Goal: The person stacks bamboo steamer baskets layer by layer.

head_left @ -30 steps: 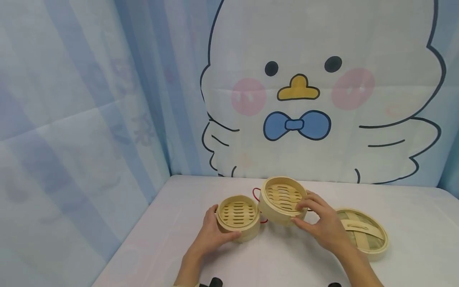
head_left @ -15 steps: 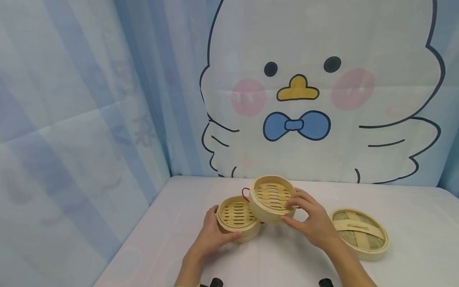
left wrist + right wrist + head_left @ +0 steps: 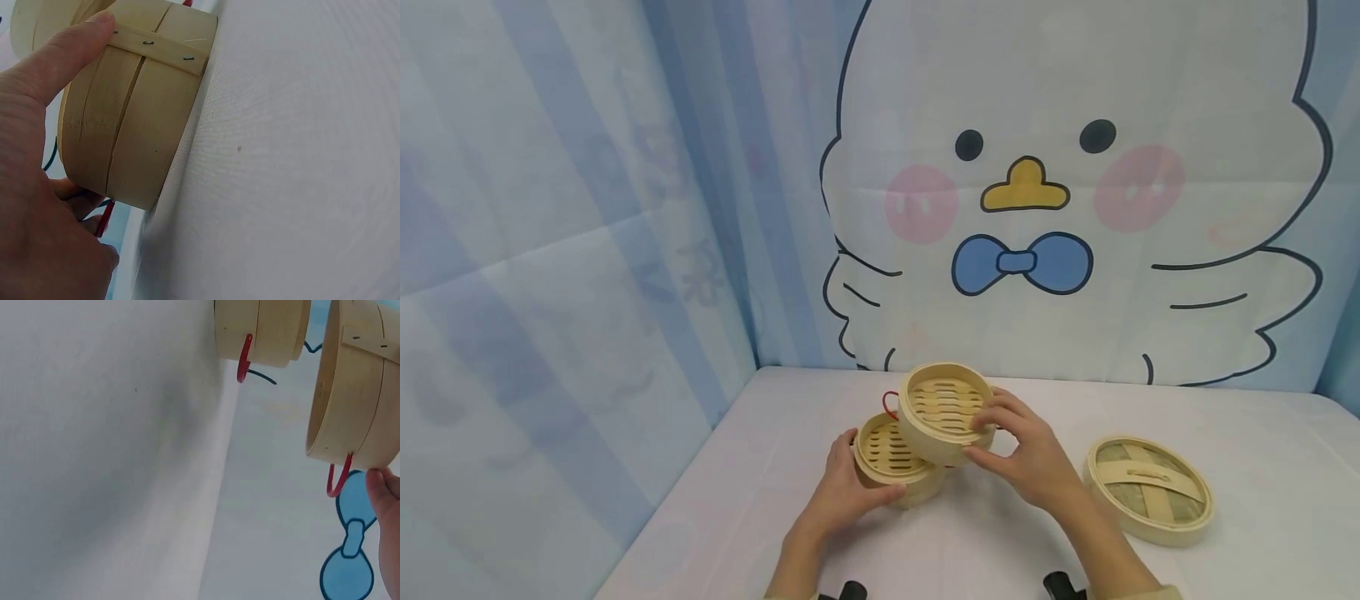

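My left hand (image 3: 848,492) grips a small round bamboo steamer basket (image 3: 901,475) from its left side, thumb across the front wall. In the left wrist view this basket (image 3: 137,119) stands on the table, with a red loop near its base. My right hand (image 3: 1026,450) pinches the rim of a second bamboo steamer basket (image 3: 943,408), fingertips inside on the slats and thumb outside. That second basket is raised and overlaps the back right of the lower one in the head view. The right wrist view shows the raised basket (image 3: 356,394) apart from the lower basket (image 3: 262,331).
A woven bamboo steamer lid (image 3: 1150,487) with a strap handle lies to the right on the white table (image 3: 1262,467). Behind the table hangs a curtain (image 3: 1015,325) printed with a bird in a blue bow tie. Another blue-white curtain (image 3: 550,292) hangs at the left.
My right hand has carried the raised steamer basket leftward, from beside the lower basket to partly over it. The left hand and its basket have stayed in place; more of the lid shows.
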### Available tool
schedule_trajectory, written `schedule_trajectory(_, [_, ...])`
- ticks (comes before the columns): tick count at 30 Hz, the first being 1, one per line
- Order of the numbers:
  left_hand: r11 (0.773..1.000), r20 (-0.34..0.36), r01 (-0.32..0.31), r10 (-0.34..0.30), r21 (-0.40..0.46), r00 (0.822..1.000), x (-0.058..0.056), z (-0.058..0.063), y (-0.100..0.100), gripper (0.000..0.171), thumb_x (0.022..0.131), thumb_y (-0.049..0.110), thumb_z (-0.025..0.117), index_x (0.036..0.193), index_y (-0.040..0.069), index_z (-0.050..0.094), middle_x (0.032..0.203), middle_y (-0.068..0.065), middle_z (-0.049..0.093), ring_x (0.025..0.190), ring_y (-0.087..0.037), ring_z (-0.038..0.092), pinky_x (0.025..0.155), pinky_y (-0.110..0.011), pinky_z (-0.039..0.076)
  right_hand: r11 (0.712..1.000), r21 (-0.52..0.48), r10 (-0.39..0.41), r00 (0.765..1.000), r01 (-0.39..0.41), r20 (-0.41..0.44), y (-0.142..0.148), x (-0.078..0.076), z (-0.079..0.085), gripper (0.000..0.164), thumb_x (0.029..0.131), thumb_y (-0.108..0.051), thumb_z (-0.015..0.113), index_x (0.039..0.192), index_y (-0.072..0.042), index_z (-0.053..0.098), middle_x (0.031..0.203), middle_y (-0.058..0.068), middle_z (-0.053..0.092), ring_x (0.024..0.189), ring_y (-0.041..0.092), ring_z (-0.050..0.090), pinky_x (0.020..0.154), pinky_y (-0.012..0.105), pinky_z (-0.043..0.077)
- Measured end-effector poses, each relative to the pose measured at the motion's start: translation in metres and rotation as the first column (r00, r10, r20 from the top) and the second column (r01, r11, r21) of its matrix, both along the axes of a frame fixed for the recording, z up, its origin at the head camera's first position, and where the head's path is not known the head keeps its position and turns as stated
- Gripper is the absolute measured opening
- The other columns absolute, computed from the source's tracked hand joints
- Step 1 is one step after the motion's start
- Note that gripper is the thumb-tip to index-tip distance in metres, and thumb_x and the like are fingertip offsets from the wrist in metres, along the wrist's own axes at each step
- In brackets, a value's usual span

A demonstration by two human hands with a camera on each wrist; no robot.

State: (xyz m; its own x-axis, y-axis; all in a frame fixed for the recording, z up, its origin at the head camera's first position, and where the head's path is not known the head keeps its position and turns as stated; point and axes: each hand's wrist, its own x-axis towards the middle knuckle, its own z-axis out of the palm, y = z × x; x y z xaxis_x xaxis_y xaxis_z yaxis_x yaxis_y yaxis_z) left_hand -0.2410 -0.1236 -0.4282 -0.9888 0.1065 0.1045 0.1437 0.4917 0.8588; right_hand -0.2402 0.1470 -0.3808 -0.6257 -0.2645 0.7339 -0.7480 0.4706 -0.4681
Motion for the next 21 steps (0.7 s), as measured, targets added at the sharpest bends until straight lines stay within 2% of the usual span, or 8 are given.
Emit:
schedule_trajectory(7, [1.000, 0.008, 0.007, -0.007, 0.021, 1.000, 0.001, 0.001, -0.001, 0.118, 0.071, 0.036, 0.094, 0.153, -0.007, 0.020, 0.148, -0.025, 0.034, 0.139, -0.040, 0.036, 0.116, -0.057, 0.026, 1.000, 0.013, 0.021, 0.999, -0.022, 0.036, -0.015, -0.003, 0.004, 0.034, 0.072, -0.001, 0.090, 0.094, -0.015, 0.068, 0.109, 0.000, 0.061, 0.112, 0.028, 0.058, 0.090, 0.023, 0.052])
schedule_trajectory(13, [1.000, 0.014, 0.011, -0.012, 0.028, 1.000, 0.001, 0.001, -0.001, 0.118, 0.071, 0.038, 0.093, 0.153, -0.007, 0.020, 0.149, -0.026, 0.033, 0.140, -0.041, 0.035, 0.115, -0.058, 0.027, 0.999, 0.025, 0.045, 0.998, -0.046, 0.040, -0.027, -0.005, 0.006, 0.033, 0.073, -0.004, 0.090, 0.094, -0.016, 0.067, 0.108, -0.004, 0.060, 0.109, 0.022, 0.057, 0.093, 0.026, 0.051])
schedule_trajectory(21, [0.999, 0.007, 0.014, -0.015, 0.029, 1.000, 0.000, 0.001, -0.002, 0.116, 0.071, 0.036, 0.093, 0.152, -0.006, 0.022, 0.150, -0.027, 0.032, 0.141, -0.041, 0.033, 0.115, -0.059, 0.027, 0.997, 0.038, 0.070, 0.995, -0.073, 0.070, -0.041, -0.008, 0.003, 0.031, 0.075, -0.005, 0.089, 0.094, -0.017, 0.067, 0.106, -0.006, 0.058, 0.104, 0.017, 0.056, 0.082, 0.033, 0.055])
